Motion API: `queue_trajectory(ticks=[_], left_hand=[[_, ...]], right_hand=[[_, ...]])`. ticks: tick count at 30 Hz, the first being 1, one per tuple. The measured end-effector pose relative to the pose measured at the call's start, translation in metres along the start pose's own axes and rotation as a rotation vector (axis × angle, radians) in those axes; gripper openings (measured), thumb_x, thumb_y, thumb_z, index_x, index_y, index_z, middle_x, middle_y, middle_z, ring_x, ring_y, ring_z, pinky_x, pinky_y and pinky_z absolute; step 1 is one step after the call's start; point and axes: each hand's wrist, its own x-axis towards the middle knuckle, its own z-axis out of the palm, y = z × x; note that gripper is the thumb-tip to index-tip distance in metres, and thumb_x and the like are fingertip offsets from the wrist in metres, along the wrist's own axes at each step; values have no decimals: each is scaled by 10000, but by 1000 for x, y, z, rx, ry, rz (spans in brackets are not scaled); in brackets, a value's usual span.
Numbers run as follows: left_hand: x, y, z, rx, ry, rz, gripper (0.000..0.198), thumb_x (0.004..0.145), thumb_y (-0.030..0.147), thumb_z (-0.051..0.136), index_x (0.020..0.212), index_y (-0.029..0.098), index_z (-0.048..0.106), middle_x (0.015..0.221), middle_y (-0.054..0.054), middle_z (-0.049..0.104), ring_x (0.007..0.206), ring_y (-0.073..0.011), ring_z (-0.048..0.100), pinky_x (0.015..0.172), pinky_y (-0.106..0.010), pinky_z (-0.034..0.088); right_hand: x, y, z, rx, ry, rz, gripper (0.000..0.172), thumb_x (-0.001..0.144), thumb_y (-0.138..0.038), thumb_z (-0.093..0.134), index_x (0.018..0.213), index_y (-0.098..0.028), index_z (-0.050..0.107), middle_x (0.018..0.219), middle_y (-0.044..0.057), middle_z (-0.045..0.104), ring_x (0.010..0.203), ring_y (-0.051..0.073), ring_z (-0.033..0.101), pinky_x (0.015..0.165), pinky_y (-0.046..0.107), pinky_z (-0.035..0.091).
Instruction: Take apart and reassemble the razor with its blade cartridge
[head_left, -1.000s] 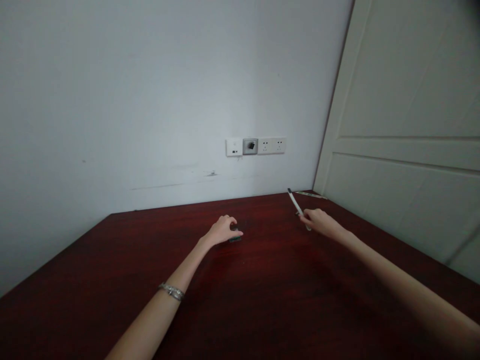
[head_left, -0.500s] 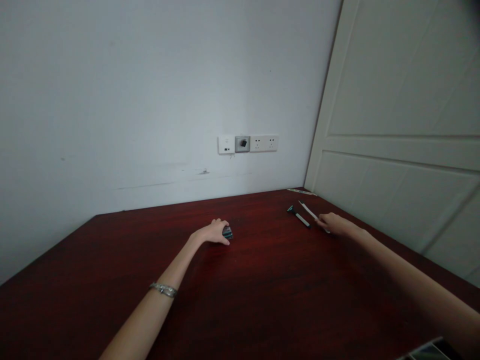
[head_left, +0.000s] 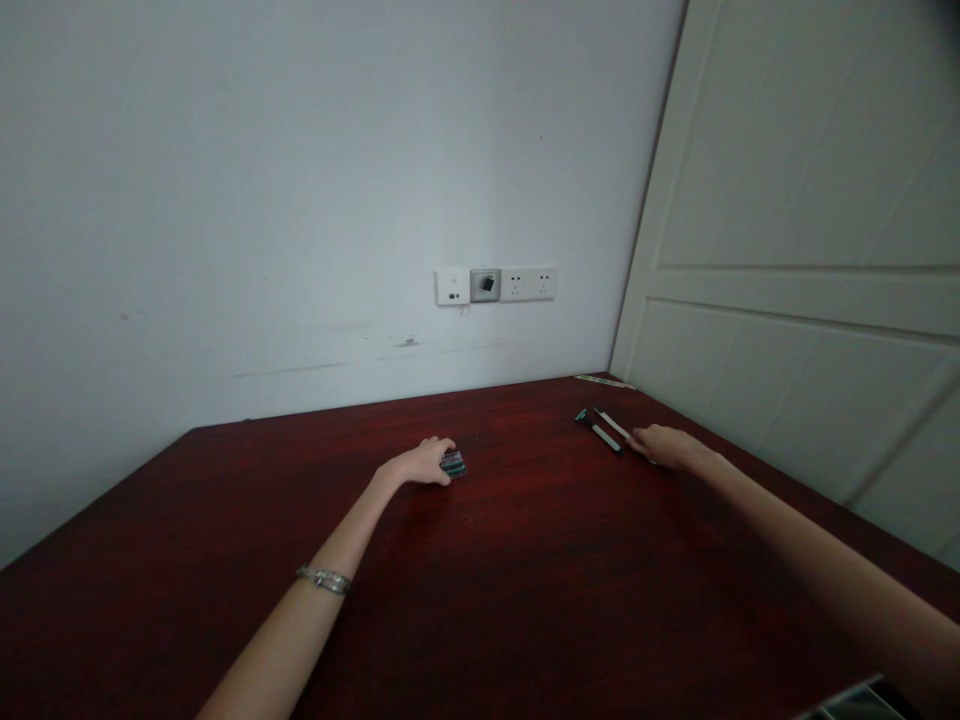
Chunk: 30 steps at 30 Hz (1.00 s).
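My left hand [head_left: 427,463] is at mid-table, its thumb and fingers spread around the left end of a small clear case [head_left: 454,464] with dark and teal bands. The case lies flat. Over on the right, my right hand [head_left: 661,446] has its fingers closed on the near end of a slim white stick [head_left: 613,424], whose kind I cannot make out. Just left of that stick lies a razor [head_left: 606,438] with a pale grey handle and a dark and teal head. The stick and razor are nearly parallel.
The dark red table [head_left: 480,590] meets a white wall with sockets [head_left: 529,284] and a pale panelled door [head_left: 795,380] on the right. A thin pale strip [head_left: 604,381] lies in the far corner. Part of a dark, glossy object [head_left: 855,702] shows at the lower right.
My left hand has drawn slightly left, so more of the case shows. The white stick has shifted a little toward the razor with my right hand.
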Motion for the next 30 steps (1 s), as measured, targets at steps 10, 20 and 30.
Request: queue_trajectory(ticks=[10, 20, 30], left_hand=[[4, -8, 6, -59, 76, 28, 654, 643, 261, 597, 1259, 126, 424, 1121, -108, 545, 1014, -226, 517, 873, -286, 396], [63, 54, 10, -129, 226, 171, 684, 665, 272, 618, 1281, 69, 401, 1162, -151, 538, 1068, -258, 505, 912, -324, 391], [146, 134, 43, -247, 304, 284, 740, 675, 295, 628, 1321, 55, 355, 1184, -154, 540, 1131, -283, 464, 937, -351, 389]], right_hand=[[3, 21, 1, 148, 85, 0, 549, 909, -511, 262, 928, -134, 660, 1008, 174, 654, 930, 259, 619, 799, 337, 418], [2, 34, 18, 272, 264, 109, 563, 899, -532, 266, 937, -145, 673, 965, 162, 674, 935, 261, 622, 803, 320, 418], [-2, 56, 43, 316, 394, 106, 510, 906, -487, 256, 744, -184, 632, 827, 115, 697, 788, 238, 651, 699, 284, 409]])
